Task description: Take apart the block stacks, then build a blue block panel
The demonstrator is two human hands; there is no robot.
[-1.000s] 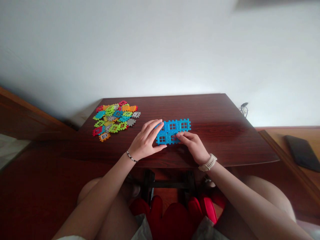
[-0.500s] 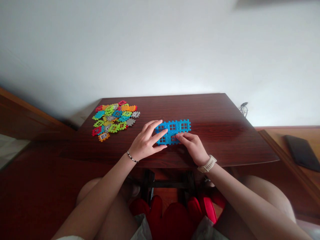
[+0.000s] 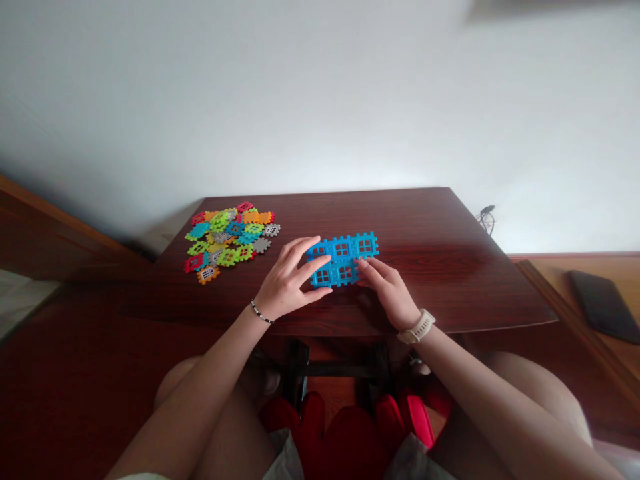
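Observation:
A flat panel of joined blue window tiles (image 3: 342,259) lies on the dark wooden table (image 3: 425,267). My left hand (image 3: 290,280) rests on the panel's left end, fingers spread over the tiles and thumb at the lower edge. My right hand (image 3: 393,290) touches the panel's lower right edge with fingertips pressed against a tile. A bead bracelet is on my left wrist and a pale watch on my right.
A heap of several loose tiles in green, orange, red, grey and blue (image 3: 229,239) lies at the table's back left. A dark flat object (image 3: 603,303) sits on a lighter surface at the right. A white wall stands behind the table; red slippers (image 3: 345,427) show below it.
The blue panel has shifted slightly left and away from me. My right hand's fingers have moved up along its lower right edge. My left hand stays on the left end.

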